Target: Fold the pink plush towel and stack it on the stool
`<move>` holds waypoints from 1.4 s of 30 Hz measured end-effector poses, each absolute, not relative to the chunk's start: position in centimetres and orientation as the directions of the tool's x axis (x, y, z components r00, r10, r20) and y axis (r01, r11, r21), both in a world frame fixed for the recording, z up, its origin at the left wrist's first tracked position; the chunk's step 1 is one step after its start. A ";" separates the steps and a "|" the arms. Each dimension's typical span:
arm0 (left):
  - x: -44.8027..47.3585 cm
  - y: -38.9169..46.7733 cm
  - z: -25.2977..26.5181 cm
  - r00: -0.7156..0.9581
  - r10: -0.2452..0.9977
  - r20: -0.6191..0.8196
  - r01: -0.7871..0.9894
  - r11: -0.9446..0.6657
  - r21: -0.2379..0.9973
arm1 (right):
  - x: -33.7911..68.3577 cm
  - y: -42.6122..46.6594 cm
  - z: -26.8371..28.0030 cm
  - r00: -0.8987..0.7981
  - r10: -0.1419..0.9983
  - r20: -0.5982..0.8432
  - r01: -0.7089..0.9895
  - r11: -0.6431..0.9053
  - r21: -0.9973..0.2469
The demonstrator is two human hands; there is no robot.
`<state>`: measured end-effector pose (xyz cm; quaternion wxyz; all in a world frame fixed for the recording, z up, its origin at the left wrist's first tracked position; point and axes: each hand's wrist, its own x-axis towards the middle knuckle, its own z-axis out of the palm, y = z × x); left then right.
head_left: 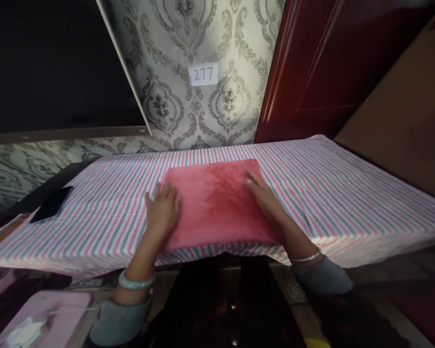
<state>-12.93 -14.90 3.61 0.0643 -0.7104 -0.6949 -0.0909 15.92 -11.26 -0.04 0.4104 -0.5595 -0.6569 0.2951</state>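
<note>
A flat pink plush rectangle (206, 208), like a cushion or a folded soft cloth, lies on the striped tablecloth (108, 193) near the table's front edge. Its right half looks darker, where the pile lies differently. My left hand (163, 208) rests at its left edge with the fingers spread, a bracelet on that wrist. Over the right edge lies my right hand (266, 195), fingers stretched out and slightly blurred. Neither hand grips the plush piece; both palms face it from the sides.
A dark phone or tablet (52, 204) lies at the table's left end. Behind stand a large dark screen (58, 63), a patterned wall with a paper label (203, 74) reading 277, and a dark red door (311, 63). A pink stool (54, 314) stands low at left.
</note>
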 end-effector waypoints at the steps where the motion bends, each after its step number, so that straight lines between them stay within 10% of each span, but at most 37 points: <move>1: -11.2 -14.9 4.0 0.093 0.974 0.208 0.992 -0.108 0.061 | 15.8 -11.5 0.1 0.008 0.975 0.222 0.368 0.203 -0.907; 5: -3.7 -14.6 4.0 0.415 0.899 0.140 0.889 -0.433 0.147 | 14.3 -11.9 -1.3 0.122 0.966 0.228 -0.022 0.232 -0.972; 11: -0.8 -14.1 0.2 0.489 0.866 0.103 0.858 -0.499 0.124 | 13.0 -11.8 -5.0 0.251 0.953 0.172 -0.304 0.246 -0.920; 27: -14.5 -13.0 3.3 0.033 0.999 -0.009 0.988 -0.034 -0.148 | 15.2 -10.1 -4.0 0.155 0.978 0.138 -0.165 0.164 -0.973; 33: -6.9 -8.3 8.0 0.329 0.942 0.069 0.944 -0.325 -0.053 | 15.0 -3.1 2.2 0.168 0.949 0.265 0.049 0.261 -0.964; 42: -0.2 -3.0 0.6 0.499 0.855 0.144 0.864 -0.504 -0.001 | 11.0 0.7 -3.2 0.467 0.877 0.112 -0.310 0.281 -0.909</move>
